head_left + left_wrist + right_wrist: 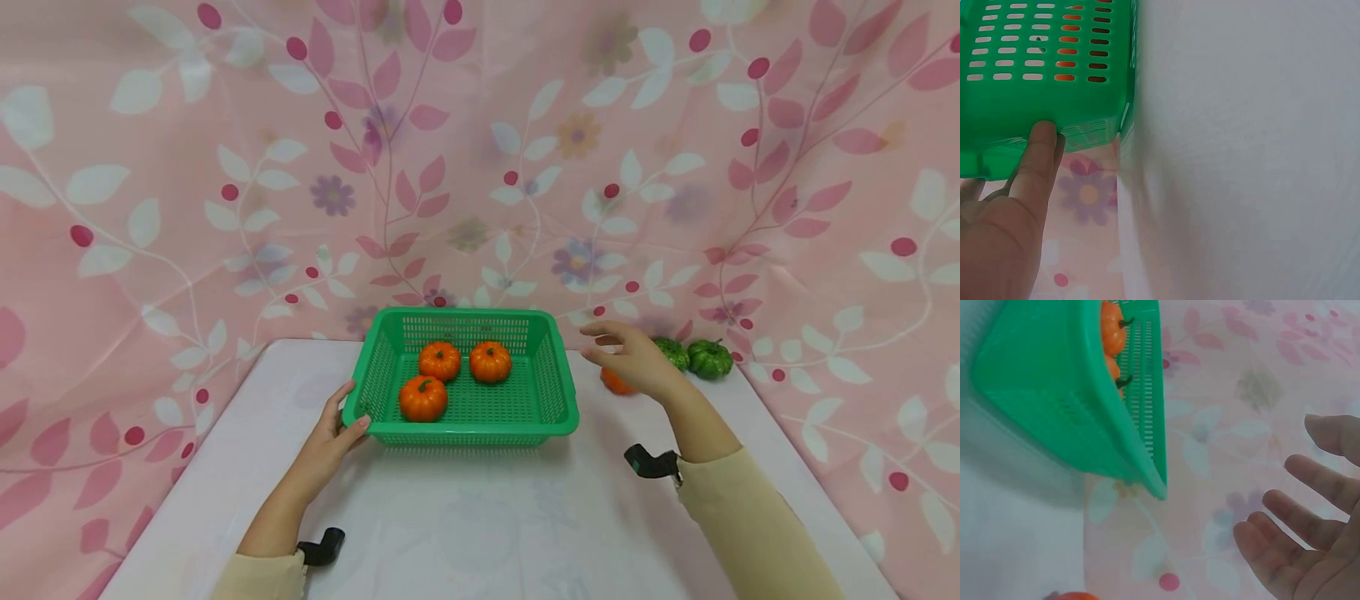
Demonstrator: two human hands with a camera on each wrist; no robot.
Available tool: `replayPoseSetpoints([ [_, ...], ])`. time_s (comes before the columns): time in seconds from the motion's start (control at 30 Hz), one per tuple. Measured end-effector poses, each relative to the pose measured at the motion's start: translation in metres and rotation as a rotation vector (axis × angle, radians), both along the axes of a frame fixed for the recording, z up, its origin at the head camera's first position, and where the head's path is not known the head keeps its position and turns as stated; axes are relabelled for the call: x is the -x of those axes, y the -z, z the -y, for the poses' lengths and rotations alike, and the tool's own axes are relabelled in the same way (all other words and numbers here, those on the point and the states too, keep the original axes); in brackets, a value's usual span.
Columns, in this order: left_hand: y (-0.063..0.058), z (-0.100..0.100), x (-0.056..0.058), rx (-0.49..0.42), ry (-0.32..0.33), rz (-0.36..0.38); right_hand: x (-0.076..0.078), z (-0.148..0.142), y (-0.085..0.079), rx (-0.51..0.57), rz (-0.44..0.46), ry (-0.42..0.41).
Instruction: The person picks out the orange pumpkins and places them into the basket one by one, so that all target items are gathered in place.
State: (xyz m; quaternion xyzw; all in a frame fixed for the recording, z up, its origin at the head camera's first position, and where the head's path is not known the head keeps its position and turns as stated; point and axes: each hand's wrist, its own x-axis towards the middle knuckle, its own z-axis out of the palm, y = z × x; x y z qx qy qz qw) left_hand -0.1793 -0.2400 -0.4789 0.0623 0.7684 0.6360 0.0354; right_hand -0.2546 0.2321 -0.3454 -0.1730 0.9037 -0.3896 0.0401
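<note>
A green plastic basket (480,430) stands on the table with three small orange pumpkins (423,399) inside, toward its left and middle. My left hand (330,433) holds the basket's front left corner, thumb at the front and fingers along the left side. In the left wrist view, a digit lies against the perforated green wall (1041,103) by the rim. To the right of the basket, my right hand (633,358) is raised with fingers spread and nothing in it. The right wrist view shows this hand (1310,537) apart from the basket's rim.
Behind my right hand lies another orange pumpkin (617,382), partly hidden. Two green pumpkins (709,359) sit at the table's back right, one partly covered by the hand. A pink floral cloth (480,167) hangs behind the white table (465,517).
</note>
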Motion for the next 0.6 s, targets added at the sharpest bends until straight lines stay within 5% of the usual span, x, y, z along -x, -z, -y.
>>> replayPoseSetpoints([
  [0.6, 0.002, 0.000, 0.001, -0.008, -0.007, 0.000, 0.004, -0.036, 0.023, 0.021, 0.020, 0.165],
])
